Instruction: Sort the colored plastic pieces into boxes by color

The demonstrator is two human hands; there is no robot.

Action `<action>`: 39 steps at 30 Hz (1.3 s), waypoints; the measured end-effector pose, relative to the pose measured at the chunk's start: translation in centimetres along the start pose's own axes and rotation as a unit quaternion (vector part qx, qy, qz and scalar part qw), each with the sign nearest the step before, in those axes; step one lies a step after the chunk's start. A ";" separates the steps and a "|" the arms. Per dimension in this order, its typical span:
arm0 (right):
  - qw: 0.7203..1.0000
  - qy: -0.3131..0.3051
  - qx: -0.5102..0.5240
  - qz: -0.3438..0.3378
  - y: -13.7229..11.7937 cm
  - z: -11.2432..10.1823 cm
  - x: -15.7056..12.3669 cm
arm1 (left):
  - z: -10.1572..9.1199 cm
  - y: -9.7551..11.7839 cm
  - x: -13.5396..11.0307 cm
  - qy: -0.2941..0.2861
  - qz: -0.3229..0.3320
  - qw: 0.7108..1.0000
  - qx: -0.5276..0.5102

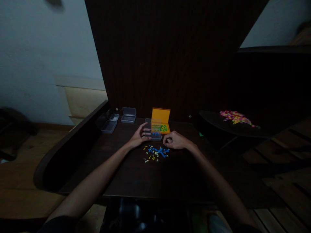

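While I look down through the head camera, my left hand [139, 137] grips the clear box [153, 130] by its left edge, with my fingers laid along the wall and my thumb at the near corner. A few blue bits lie inside that box. My right hand [174, 141] rests on the dark table [136, 174] just right of the box, fingers curled into a loose fist. I cannot tell whether a piece is pinched inside it.

Just in front of both hands lies a scatter of small pieces [155, 152], mostly blue with some yellow and white, loose on the tabletop. Right behind the clear box stands an open orange box [160, 115] with green pieces in its tray. To the left of these sit a far clear case [128, 115] and, nearer the table's edge, a left clear case [109, 125]. Well off to the right, a pink and yellow pile [234, 117] lies on a dark round surface.
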State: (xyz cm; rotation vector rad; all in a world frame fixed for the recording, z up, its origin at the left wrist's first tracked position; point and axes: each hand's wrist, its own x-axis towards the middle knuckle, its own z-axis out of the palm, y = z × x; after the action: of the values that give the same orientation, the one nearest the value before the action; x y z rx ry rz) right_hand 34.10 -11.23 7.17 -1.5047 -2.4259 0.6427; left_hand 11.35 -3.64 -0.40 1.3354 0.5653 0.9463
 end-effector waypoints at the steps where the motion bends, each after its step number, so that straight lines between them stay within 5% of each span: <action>1: 1.000 -0.017 0.004 0.000 0.1 0.1 -0.3 | 0.0 0.0 0.0 0.001 0.000 1.000 0.002; 10: 0.999 -0.035 0.002 0.017 0.6 1.9 -0.8 | -0.2 0.0 0.0 -0.001 0.002 1.000 0.005; 27: 0.999 -0.048 0.017 0.020 1.4 1.7 -1.0 | -0.2 0.0 0.0 0.003 -0.009 1.000 0.005; 35: 0.998 0.001 0.054 -0.026 0.9 0.9 -0.2 | -0.1 0.1 -0.1 -0.002 -0.001 1.000 0.009; 39: 0.998 0.051 -0.009 -0.034 0.1 0.7 1.4 | -0.1 0.1 0.0 -0.005 -0.002 1.000 0.006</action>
State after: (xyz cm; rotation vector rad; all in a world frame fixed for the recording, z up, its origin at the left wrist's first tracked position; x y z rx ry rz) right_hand 33.20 -10.14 6.43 -1.4182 -2.4004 0.5195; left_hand 11.24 -3.64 -0.34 1.3481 0.5669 0.9330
